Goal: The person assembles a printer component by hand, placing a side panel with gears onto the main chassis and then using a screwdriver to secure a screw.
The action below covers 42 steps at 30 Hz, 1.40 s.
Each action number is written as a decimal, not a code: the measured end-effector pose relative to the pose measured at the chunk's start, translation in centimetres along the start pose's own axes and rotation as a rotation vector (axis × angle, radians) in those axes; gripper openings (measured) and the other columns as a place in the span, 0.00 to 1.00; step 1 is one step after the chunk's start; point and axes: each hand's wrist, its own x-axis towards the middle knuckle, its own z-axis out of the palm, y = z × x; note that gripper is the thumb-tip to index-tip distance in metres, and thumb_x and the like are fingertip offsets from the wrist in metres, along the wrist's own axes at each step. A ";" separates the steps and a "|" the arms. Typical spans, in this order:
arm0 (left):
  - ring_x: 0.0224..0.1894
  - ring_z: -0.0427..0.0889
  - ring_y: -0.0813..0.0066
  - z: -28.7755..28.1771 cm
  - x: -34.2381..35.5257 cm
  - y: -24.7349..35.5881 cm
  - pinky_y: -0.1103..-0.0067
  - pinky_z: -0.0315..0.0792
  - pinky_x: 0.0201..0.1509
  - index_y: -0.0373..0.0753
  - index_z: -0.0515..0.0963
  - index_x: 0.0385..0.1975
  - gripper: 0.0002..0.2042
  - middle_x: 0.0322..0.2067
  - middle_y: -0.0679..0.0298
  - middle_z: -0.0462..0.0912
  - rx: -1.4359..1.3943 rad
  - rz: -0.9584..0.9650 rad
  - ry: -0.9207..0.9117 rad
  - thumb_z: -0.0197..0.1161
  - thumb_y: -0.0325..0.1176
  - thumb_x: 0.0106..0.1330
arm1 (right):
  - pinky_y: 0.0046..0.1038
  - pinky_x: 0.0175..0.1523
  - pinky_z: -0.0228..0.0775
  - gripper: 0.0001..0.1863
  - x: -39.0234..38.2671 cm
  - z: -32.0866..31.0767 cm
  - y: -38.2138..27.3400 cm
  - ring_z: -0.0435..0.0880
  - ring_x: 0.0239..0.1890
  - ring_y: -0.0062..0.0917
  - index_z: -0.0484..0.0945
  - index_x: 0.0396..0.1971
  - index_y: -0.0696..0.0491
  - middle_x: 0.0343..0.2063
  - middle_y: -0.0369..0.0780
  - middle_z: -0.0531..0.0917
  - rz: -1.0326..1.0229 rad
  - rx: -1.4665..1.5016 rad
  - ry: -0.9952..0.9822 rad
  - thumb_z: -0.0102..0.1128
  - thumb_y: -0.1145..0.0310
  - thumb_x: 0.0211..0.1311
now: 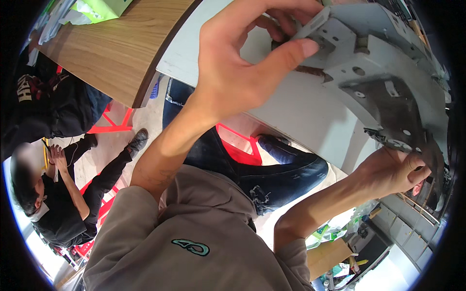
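A grey metal housing (335, 65), with bent flanges, holes and a dark brownish plate (381, 97) on its side, is held up over a white table (310, 114) at the upper right. My left hand (238, 72) grips its left corner, thumb pressed on the metal face and fingers curled partly out of sight behind. Lower down, my right hand (391, 169) is closed round the end near the dark plate; some of its fingers are hidden. Beside that hand, a small dark toothed part (386, 140) shows on the housing's edge.
A wood-topped table (121, 41) with a bright green package (104, 7) stands at the upper left. A seated person (60, 208) and another in dark clothes are on the left. Red stools (238, 150) are below. A cardboard box (330, 257) and green-white bags lie lower right.
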 end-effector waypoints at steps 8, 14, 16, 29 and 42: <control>0.40 0.75 0.75 0.2 0.1 0.2 0.80 0.68 0.45 0.29 0.75 0.51 0.19 0.43 0.56 0.79 -0.021 -0.005 0.001 0.67 0.18 0.58 | 0.38 0.59 0.72 0.09 0.3 0.1 1.2 0.80 0.50 0.28 0.77 0.40 0.53 0.47 0.38 0.82 0.001 0.039 0.028 0.63 0.67 0.64; 0.38 0.76 0.74 -0.2 0.3 0.8 0.78 0.70 0.44 0.27 0.75 0.47 0.17 0.40 0.59 0.79 0.100 0.071 -0.006 0.67 0.20 0.58 | 0.35 0.60 0.69 0.12 0.1 1.7 1.7 0.78 0.51 0.28 0.75 0.43 0.54 0.50 0.39 0.80 -0.012 -0.032 0.075 0.63 0.66 0.63; 0.36 0.76 0.74 -0.1 0.5 0.9 0.79 0.70 0.41 0.28 0.75 0.45 0.16 0.38 0.58 0.79 0.108 0.104 0.016 0.65 0.19 0.56 | 0.34 0.57 0.70 0.15 0.2 1.7 1.7 0.77 0.49 0.27 0.74 0.42 0.52 0.45 0.37 0.79 -0.006 -0.062 0.063 0.66 0.62 0.61; 0.31 0.75 0.74 0.8 1.0 0.5 0.82 0.68 0.32 0.33 0.75 0.40 0.15 0.36 0.59 0.81 0.237 0.218 0.108 0.64 0.14 0.53 | 0.40 0.60 0.69 0.21 0.2 2.9 1.5 0.75 0.56 0.33 0.69 0.56 0.55 0.54 0.42 0.76 0.069 -0.107 0.118 0.59 0.66 0.67; 0.30 0.74 0.68 0.2 1.6 1.5 0.77 0.68 0.33 0.34 0.78 0.37 0.16 0.34 0.57 0.81 0.213 0.130 0.081 0.67 0.13 0.48 | 0.37 0.61 0.70 0.24 0.7 3.6 1.8 0.76 0.55 0.29 0.67 0.59 0.53 0.54 0.41 0.76 0.176 -0.193 0.220 0.60 0.66 0.65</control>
